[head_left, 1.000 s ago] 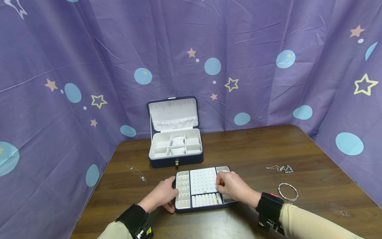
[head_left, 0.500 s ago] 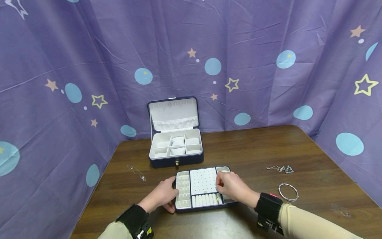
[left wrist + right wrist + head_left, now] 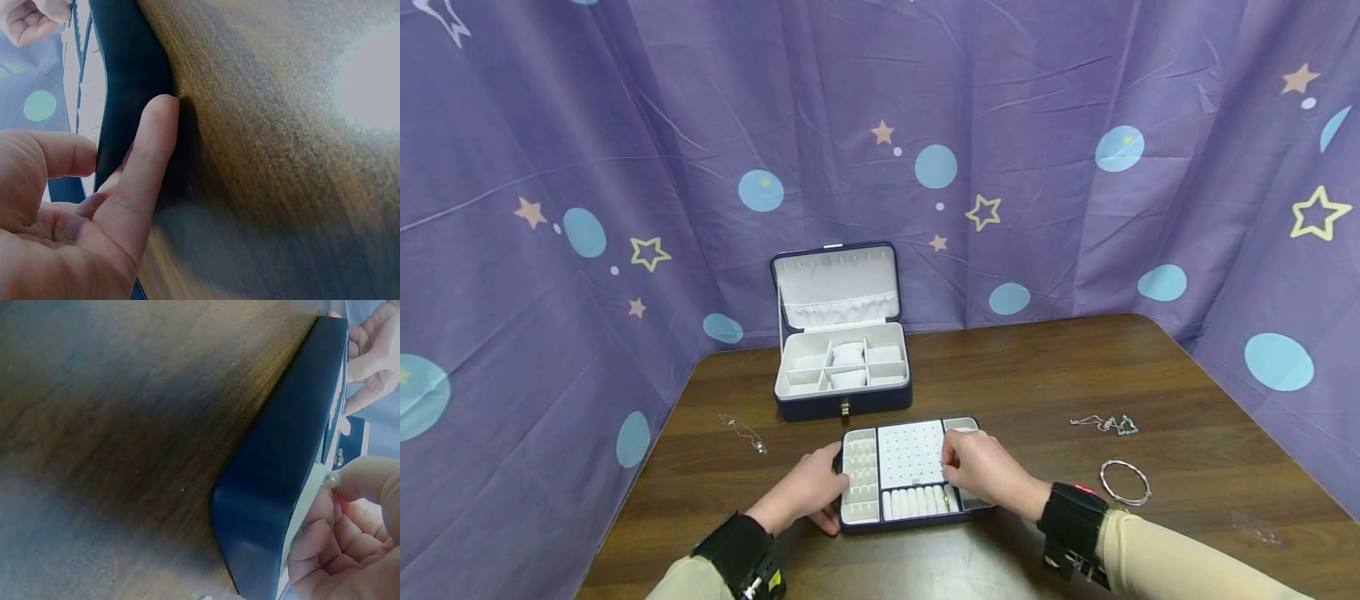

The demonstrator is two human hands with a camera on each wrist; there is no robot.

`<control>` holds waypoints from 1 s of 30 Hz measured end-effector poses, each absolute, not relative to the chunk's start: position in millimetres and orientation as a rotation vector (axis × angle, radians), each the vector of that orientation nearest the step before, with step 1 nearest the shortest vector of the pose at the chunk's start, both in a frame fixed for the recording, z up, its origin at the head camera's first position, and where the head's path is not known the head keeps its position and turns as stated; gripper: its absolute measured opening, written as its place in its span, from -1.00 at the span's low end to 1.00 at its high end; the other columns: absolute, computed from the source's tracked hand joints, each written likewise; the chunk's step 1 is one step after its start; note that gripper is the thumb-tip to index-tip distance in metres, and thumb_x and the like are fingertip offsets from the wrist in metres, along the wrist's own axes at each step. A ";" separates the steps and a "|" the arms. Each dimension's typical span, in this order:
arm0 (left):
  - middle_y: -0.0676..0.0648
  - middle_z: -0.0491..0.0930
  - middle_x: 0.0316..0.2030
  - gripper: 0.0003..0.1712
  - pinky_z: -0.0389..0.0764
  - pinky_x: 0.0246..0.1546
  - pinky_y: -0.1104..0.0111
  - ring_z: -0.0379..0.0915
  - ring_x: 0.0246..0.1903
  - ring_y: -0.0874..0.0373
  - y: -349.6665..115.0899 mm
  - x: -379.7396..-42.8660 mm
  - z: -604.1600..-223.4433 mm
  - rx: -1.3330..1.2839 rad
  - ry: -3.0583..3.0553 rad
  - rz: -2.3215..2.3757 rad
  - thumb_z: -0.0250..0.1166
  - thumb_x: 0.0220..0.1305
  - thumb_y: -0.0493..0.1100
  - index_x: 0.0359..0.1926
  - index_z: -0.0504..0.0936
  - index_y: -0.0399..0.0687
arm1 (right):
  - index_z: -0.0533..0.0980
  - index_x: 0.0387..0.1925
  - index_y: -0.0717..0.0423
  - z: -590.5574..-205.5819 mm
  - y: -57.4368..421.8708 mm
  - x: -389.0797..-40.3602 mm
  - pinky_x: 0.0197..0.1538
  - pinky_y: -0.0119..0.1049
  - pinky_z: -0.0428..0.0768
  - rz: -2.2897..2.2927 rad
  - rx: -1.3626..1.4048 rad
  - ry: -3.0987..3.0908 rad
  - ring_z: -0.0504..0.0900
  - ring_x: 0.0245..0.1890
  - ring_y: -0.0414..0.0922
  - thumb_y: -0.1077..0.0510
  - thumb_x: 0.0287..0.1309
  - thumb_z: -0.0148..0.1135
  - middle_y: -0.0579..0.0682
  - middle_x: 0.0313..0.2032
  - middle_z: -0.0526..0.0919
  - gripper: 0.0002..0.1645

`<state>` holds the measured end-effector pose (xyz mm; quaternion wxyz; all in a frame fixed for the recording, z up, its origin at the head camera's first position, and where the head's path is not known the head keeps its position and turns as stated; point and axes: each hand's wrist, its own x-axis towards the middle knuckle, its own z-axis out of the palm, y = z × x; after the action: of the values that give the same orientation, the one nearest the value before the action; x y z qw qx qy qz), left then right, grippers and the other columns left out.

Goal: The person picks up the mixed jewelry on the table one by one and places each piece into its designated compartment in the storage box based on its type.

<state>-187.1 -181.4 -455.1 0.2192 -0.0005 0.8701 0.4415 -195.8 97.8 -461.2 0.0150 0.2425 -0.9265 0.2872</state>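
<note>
A navy jewelry tray (image 3: 917,523) lies on the table, with a white perforated panel (image 3: 910,454), ring rolls (image 3: 913,502) and side compartments. At its left end my left hand (image 3: 811,483) grips the rim, thumb on top and fingers along the outer wall (image 3: 134,69). My right hand (image 3: 988,471) is over the right side of the tray, by the panel's right edge. Between its thumb and index finger it pinches a small pearl earring (image 3: 331,480), as the right wrist view shows; the other fingers curl beneath. The hand covers part of the right compartments.
Behind the tray stands an open navy jewelry box (image 3: 842,407) with white compartments and cushions. A thin necklace (image 3: 745,433) lies left. To the right are a chain with a heart-shaped pendant (image 3: 1125,425), a bangle (image 3: 1124,482) and a small clear item (image 3: 1258,529).
Almost nothing differs; the right wrist and forearm have shifted very slightly left. Both hands keep their places at the tray.
</note>
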 end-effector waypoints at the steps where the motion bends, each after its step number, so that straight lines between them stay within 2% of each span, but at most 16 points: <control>1: -0.28 0.61 -0.54 -0.22 0.68 -0.69 0.15 0.59 -0.76 0.03 -181.3 -187.0 -455.1 -0.001 2.409 1.221 0.07 0.32 -0.37 0.53 0.07 -0.38 | 0.52 -0.47 -0.01 -461.2 97.7 -195.7 -0.45 -0.42 0.43 0.894 0.754 -2.886 0.42 -0.51 -0.26 0.32 0.10 0.44 -0.21 -0.54 0.48 -0.74; 30: -0.28 0.60 -0.52 -0.21 0.69 -0.67 0.15 0.60 -0.73 0.01 -180.2 -186.0 -451.6 -0.023 2.405 1.193 0.08 0.35 -0.36 0.54 0.03 -0.39 | 0.57 -0.45 -0.01 -459.7 95.3 -196.7 -0.38 -0.38 0.48 0.827 0.784 -2.933 0.45 -0.47 -0.25 0.29 0.13 0.45 -0.20 -0.50 0.54 -0.80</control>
<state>-186.0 -180.2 -451.6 0.2265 -0.0084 0.8724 0.4330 -196.7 95.3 -459.7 -0.0027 0.2492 -0.9321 0.2628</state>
